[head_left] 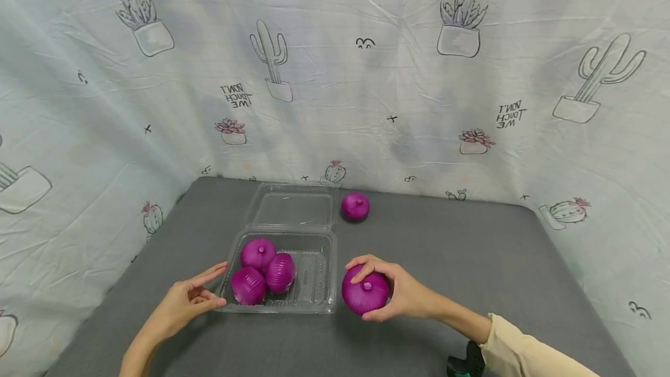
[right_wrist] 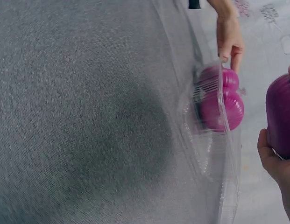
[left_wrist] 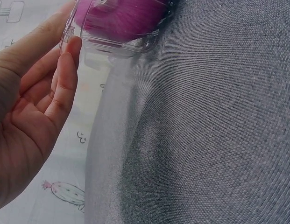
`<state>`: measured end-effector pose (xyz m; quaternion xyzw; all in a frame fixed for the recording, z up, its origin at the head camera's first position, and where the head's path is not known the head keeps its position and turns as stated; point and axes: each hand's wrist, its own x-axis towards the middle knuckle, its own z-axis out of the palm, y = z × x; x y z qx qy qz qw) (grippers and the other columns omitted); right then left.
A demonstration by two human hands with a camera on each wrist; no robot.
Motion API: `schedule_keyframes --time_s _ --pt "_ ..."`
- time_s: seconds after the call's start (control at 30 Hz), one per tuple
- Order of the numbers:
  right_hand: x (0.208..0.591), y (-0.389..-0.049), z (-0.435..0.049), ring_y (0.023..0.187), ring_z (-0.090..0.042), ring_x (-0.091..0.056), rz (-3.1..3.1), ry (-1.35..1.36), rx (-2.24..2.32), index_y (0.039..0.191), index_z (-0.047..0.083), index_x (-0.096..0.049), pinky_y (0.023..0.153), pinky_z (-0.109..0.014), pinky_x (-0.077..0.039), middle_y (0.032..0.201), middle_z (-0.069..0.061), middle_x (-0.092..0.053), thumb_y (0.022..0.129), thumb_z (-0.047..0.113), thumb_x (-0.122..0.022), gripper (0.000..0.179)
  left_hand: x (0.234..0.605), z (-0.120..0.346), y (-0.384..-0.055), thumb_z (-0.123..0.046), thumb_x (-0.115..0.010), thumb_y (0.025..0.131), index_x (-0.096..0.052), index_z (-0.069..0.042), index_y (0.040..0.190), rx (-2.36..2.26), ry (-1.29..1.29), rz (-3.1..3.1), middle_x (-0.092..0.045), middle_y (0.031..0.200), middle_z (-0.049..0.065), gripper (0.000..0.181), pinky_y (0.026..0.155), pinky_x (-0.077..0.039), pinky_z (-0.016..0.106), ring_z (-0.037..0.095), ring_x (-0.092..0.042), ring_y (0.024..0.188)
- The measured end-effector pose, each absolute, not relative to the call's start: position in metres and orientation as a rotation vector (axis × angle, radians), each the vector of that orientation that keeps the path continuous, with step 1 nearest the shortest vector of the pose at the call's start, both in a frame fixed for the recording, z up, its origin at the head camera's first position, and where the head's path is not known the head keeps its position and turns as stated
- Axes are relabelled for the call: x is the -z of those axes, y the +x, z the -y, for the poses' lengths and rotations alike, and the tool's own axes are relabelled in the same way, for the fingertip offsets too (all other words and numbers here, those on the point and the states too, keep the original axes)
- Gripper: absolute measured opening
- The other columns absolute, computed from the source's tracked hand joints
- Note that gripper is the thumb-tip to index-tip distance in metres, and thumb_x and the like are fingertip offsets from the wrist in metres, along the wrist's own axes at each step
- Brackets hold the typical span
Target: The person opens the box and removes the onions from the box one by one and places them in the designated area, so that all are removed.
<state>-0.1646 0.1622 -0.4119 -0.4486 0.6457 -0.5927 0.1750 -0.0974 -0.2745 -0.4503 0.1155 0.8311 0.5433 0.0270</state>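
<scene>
A purple toy onion (head_left: 361, 294) is gripped in my right hand (head_left: 405, 292), thumb below and fingers over its far side, just right of a clear plastic clamshell box (head_left: 314, 308). In the right wrist view that onion (right_wrist: 281, 116) appears raised beside the box. My left hand (head_left: 180, 304) touches the box's left rim with extended index finger and thumb, its other fingers bent. In the left wrist view the fingertips (left_wrist: 70, 53) are right at the rim. Three purple onions (head_left: 249, 285) sit grouped in the box's left part.
The box's lid (head_left: 295, 205) lies folded back behind it. Another purple onion (head_left: 355, 206) stands on the grey table (head_left: 445, 237) beside the lid. A cactus-print cloth (head_left: 335, 74) encloses the back and sides. A dark object (head_left: 466, 359) is under the right forearm.
</scene>
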Motion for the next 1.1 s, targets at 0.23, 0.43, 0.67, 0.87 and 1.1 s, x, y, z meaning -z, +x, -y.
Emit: schedule_keyframes --time_s 0.23,0.43,0.67,0.87,1.1 --pt "0.423 -0.151 -0.173 0.125 -0.025 -0.041 -1.776 -1.29 1.649 0.115 0.012 -0.064 0.085 -0.04 -0.052 0.135 -0.012 -0.044 0.078 -0.002 -0.076 0.041 0.451 0.273 -0.098 -0.006 -0.071 0.085 -0.046 0.004 0.139 -1.678 0.36 -2.571 -0.048 0.143 -0.007 0.06 0.064 -0.052 0.025 0.015 -0.066 0.074" --pt "0.433 -0.145 -0.187 0.124 -0.025 -0.043 -1.758 -1.265 1.646 0.111 0.011 -0.063 0.086 -0.04 -0.051 0.135 -0.013 -0.043 0.077 -0.006 -0.074 0.039 0.451 0.272 -0.098 -0.006 -0.072 0.085 -0.047 0.003 0.139 -1.677 0.365 -2.572 -0.048 0.142 -0.011 0.06 0.065 -0.052 0.025 0.014 -0.066 0.074" --pt "0.439 -0.153 -0.191 0.125 -0.021 -0.042 -1.862 -1.207 1.689 0.112 0.012 -0.064 0.087 -0.038 -0.05 0.134 -0.013 -0.046 0.073 -0.007 -0.078 0.045 0.451 0.273 -0.098 -0.004 -0.072 0.084 -0.047 0.007 0.137 -1.665 0.384 -2.607 -0.047 0.135 -0.027 0.06 0.062 -0.05 0.023 0.012 -0.065 0.072" --pt "0.441 -0.167 -0.195 0.125 -0.019 -0.042 -1.918 -1.17 1.698 0.112 0.012 -0.064 0.089 -0.036 -0.049 0.135 -0.013 -0.046 0.073 -0.008 -0.078 0.046 0.45 0.274 -0.098 -0.004 -0.073 0.084 -0.047 0.007 0.137 -1.671 0.383 -2.606 -0.048 0.134 -0.028 0.06 0.062 -0.051 0.024 0.011 -0.065 0.072" --pt "0.445 -0.188 -0.199 0.127 -0.021 -0.041 -1.877 -1.014 1.747 0.112 0.006 -0.062 0.092 -0.036 -0.047 0.138 -0.013 -0.044 0.074 -0.01 -0.075 0.043 0.45 0.274 -0.098 -0.004 -0.073 0.083 -0.048 0.008 0.136 -1.67 0.389 -2.609 -0.05 0.138 -0.016 0.06 0.062 -0.051 0.024 0.012 -0.065 0.072"
